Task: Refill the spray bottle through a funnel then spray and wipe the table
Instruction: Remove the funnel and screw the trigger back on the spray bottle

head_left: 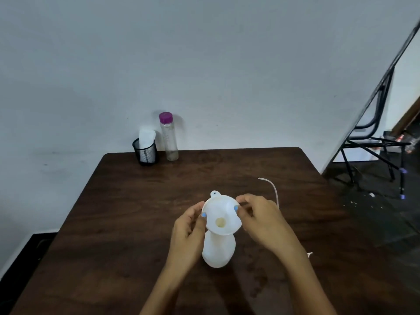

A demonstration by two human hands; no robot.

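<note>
White funnel (pixel 221 215) pinched at its rim between both hands' fingers, left (pixel 189 226) and right (pixel 256 214); spout pointing down into bottle (pixel 218 251) right below.

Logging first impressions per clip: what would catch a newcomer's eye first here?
Both hands, left hand and right hand, pinch a white plastic funnel seated on a white plastic spray bottle at mid-table. At the far edge stands a clear purple-capped bottle beside a black mesh cup.

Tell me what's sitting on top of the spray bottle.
A white funnel sits on the spray bottle, both hands pinching its rim. The funnel covers the bottle's neck, so how the spout sits can't be seen.
</note>
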